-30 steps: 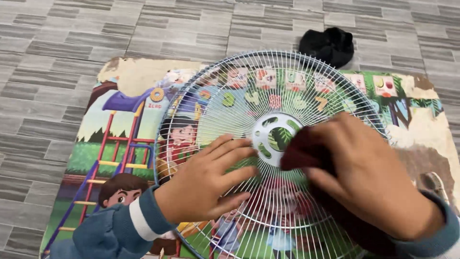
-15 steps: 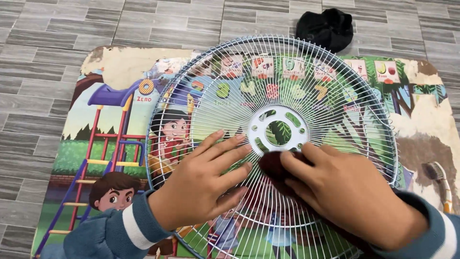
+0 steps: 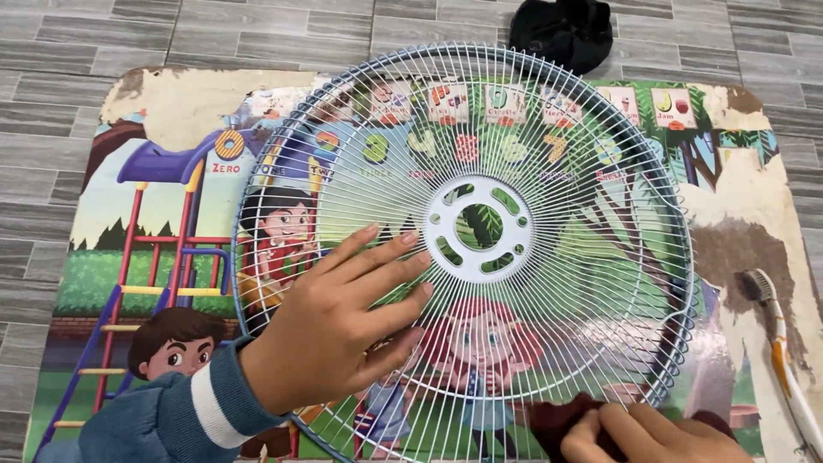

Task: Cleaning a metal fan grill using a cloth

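L hand (image 3: pixel 334 330), fingers flat & spread, steadies fan guard (image 3: pixel 467 231); R hand (image 3: pixel 643 433) fingers pinch dark red cloth (image 3: pixel 557 420) at rim below.

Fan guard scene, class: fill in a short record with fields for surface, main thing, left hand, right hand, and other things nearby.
surface: worn cartoon play mat on a grey tiled floor
main thing: round wire fan guard lying flat on the mat, white hub in the middle
left hand: left hand flat on the guard's lower left wires
right hand: right hand at the guard's lower rim, on a dark red cloth
other things: toothbrush on the mat's right edge; black cloth on the floor beyond the mat
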